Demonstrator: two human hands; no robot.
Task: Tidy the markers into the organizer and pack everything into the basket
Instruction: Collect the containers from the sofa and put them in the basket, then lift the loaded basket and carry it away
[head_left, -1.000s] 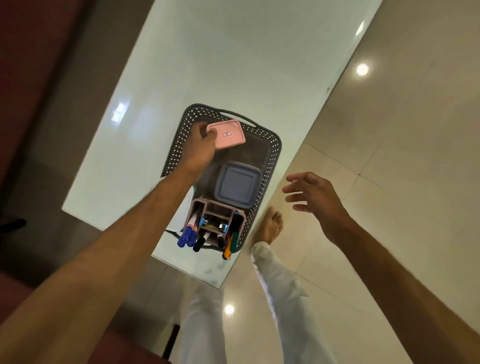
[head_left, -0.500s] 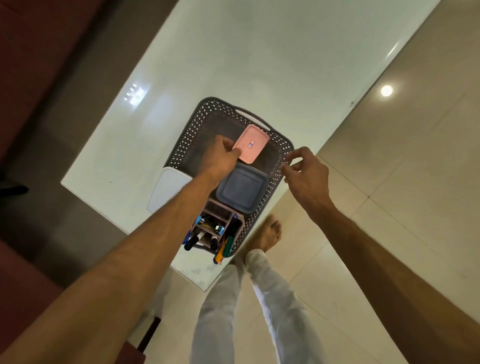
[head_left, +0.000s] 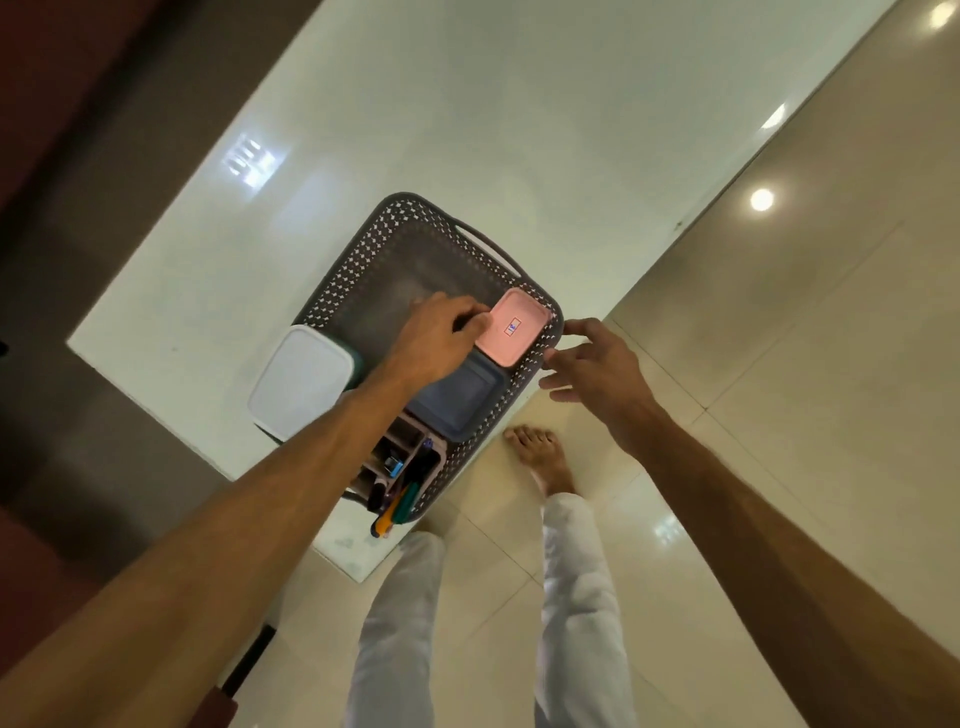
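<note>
Head view, basket: grey perforated basket (head_left: 363, 275) sits on the white table (head_left: 467, 104), near the corner closest to the person; long axis runs from that corner up toward the handle end.
Organizer: organizer (head_left: 400, 457) already stands in the basket's near end, markers (head_left: 397, 506) upright in its slots, caps toward the camera.
Blue container: blue lidded container (head_left: 457, 397) packed in the middle of the basket.
Pink box: pink box (head_left: 511, 325) at the basket's right wall, tilted, long axis roughly along the basket's.
Left hand: left hand (head_left: 436, 338) curled on the pink box's left edge (seating it, by my reading).
Right hand: right hand (head_left: 592, 364) spread and holding nothing, fingertips at the basket's right rim.
Left to do: white-lidded container (head_left: 301, 379) lies on the table touching the basket's left wall, not yet packed.
</note>
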